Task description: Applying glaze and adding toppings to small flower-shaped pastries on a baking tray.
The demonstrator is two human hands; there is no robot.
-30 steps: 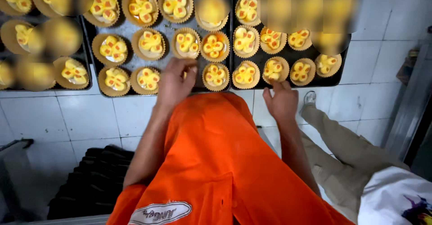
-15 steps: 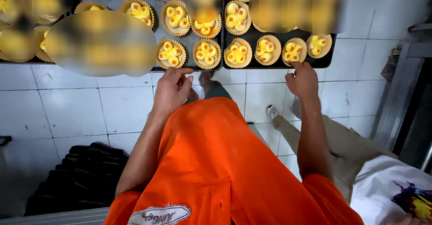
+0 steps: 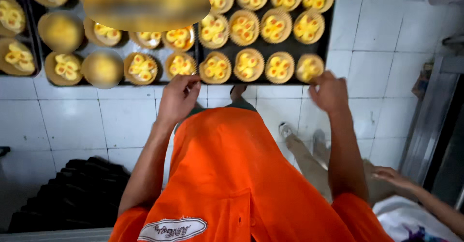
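Note:
A black baking tray filled with several paper cups of yellow-topped pastries lies in front of me, above a white tiled floor. My right hand curls over its near right corner, beside the last pastry cup. At the tray's near left corner, where a second tray meets it, my left hand grips the edge with bent fingers. An orange shirt covers the lower middle of the view, and my foot shows just under the tray.
Another person sits at the lower right: trouser legs, shoes, a hand and a white top. A dark stack of ridged moulds lies at the lower left. A metal frame runs along the right.
The trays have slid lower and nearer in view. My right hand has moved right to the tray's corner, and my left hand stays on the near edge.

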